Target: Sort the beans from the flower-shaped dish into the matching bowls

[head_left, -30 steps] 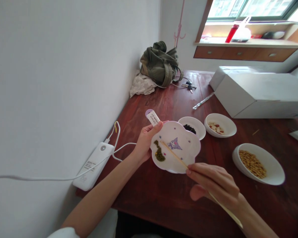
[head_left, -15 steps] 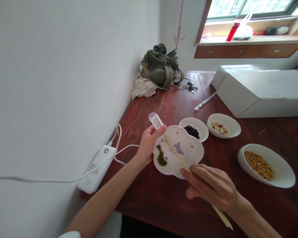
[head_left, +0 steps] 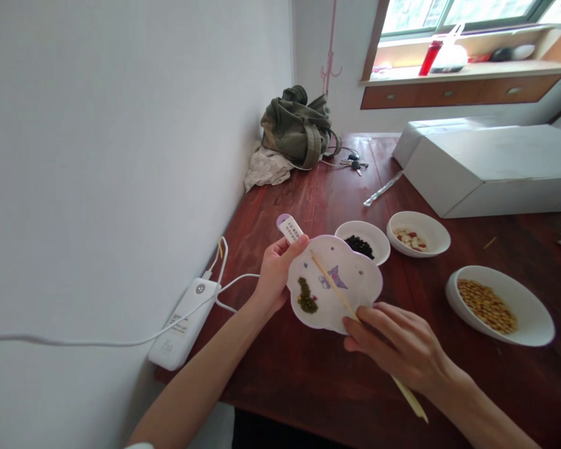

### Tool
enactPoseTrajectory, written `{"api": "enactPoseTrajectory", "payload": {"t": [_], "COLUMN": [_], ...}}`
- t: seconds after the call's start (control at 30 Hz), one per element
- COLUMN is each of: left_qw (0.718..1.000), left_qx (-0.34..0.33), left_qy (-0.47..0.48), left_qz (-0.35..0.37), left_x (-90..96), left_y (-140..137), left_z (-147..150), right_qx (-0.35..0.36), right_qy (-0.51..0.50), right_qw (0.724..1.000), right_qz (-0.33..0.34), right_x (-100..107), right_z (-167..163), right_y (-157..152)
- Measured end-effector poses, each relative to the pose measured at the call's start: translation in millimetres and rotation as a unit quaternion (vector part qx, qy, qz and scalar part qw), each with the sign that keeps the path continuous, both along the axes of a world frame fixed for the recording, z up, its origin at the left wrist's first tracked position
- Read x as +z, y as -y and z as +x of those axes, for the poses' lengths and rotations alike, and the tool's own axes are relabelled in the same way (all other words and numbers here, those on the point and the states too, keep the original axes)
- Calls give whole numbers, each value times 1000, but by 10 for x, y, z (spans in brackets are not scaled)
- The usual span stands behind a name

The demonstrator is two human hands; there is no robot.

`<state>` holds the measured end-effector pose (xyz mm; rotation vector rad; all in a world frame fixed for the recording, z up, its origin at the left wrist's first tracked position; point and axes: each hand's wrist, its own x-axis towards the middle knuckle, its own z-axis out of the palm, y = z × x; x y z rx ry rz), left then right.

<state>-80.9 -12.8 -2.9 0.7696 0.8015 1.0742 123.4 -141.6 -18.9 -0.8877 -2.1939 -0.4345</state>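
My left hand is closed on the edge and handle side of a white flower-shaped plate with a purple rim and a cartoon figure; a paper label sits on the handle. Small green beans lie bunched at the plate's lower left. In my right hand is a pair of wooden chopsticks, pinched together, their tips over the plate's upper left part. Just behind the plate stands a white bowl of black beans. To the right, a larger white bowl holds yellow beans.
Another white bowl contains pale and reddish pieces. A big white box fills the back right of the table. A green bag and keys lie at the back. A white power bank with cables rests at the left edge.
The view has shifted slightly. The green beans are gathered into a tighter bunch, with the upper ones lower on the plate. Both hands keep their holds.
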Motion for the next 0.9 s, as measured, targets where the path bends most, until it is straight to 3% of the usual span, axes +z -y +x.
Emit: {"api": "enactPoseTrajectory", "payload": {"t": [0.3, 0.43, 0.63, 0.8, 0.9], "left_qw": [1000, 999, 994, 973, 957], "left_qx": [-3, -30, -55, -13, -34], "left_qy": [-2, 16, 12, -86, -129], "left_qz": [-19, 7, 92, 214, 256], "left_x": [-54, -43, -62, -135, -139], "left_y": [-43, -4, 82, 54, 16], "left_z": [-24, -11, -5, -47, -66], "right_qx": [-1, -27, -42, -39, -30], "right_qy": [6, -24, -54, -62, -65], "right_qw": [1000, 999, 994, 993, 995], "right_qz": [2, 30, 82, 88, 74], "right_x": [-8, -91, -236, -256, -263], "right_z": [4, 25, 114, 125, 123], "right_y": [-41, -37, 1, 15, -15]}}
